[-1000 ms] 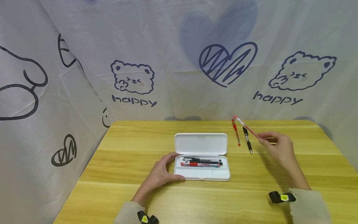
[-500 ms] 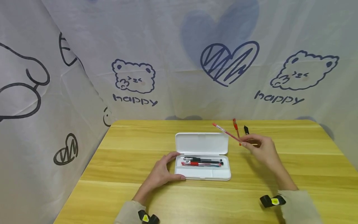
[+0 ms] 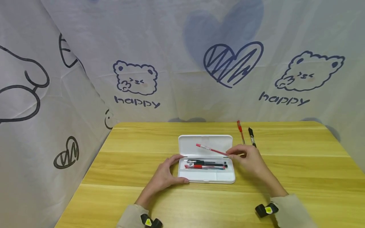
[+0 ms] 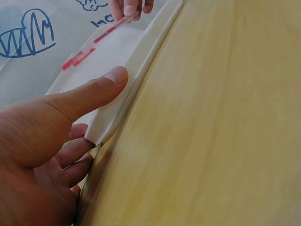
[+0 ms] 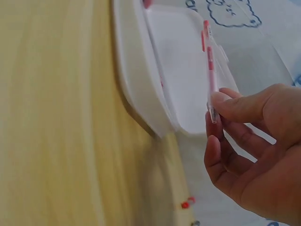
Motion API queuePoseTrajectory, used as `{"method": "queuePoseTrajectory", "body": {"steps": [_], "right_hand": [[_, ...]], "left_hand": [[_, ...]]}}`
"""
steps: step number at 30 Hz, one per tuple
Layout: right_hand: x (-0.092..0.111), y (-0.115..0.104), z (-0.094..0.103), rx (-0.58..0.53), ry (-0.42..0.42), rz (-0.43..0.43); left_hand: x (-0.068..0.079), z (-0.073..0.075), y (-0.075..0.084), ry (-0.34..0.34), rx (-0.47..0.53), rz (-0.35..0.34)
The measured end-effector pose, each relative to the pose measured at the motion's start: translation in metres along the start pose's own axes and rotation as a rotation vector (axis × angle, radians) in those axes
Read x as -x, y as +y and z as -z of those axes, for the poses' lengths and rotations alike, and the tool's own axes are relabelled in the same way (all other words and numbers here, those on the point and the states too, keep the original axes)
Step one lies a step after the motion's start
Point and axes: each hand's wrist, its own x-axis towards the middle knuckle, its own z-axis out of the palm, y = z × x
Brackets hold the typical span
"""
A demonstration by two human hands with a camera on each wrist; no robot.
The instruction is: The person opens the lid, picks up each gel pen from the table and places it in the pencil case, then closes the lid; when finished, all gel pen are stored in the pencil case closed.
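Honestly, right hand (image 3: 249, 159) pinches the red pen (image 3: 211, 149) above the white case (image 3: 199, 175), left hand (image 3: 162, 176) grips its left end, so I'd lower the pen level.

Head view. Worktop (image 3: 137, 142): yellow wood grain, rounded far corners; paler sheen at 6 o'clock. Greyish-white fabric backdrop (image 3: 179, 91) at 12 o'clock, creased; fabric side panel (image 3: 22, 164) at 9 o'clock. Prints: cloud-edged bear (image 3: 135, 77), captioned "happy", at 10 o'clock; matching bear (image 3: 309, 72) at 2; scribbled heart (image 3: 233, 66) between 1 and 2, overlapping pale blue heart (image 3: 199, 34).
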Motion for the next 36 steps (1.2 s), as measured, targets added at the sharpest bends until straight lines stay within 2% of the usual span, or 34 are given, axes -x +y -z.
{"method": "queuePoseTrajectory", "body": {"steps": [5,10,19,36], "right_hand": [[0.002,-0.005,-0.015,0.019,-0.081,-0.013],[0.003,-0.009,-0.026,0.023,-0.14,0.02],[0.005,-0.01,-0.033,0.055,-0.144,0.037],[0.006,-0.012,-0.033,0.092,-0.167,0.045]], "left_hand": [[0.0,0.0,0.0,0.002,-0.016,0.009],[0.0,0.0,0.001,0.004,-0.024,0.012],[0.0,0.0,-0.001,0.003,-0.026,0.01],[0.0,0.0,-0.001,0.004,-0.034,0.015]]}}
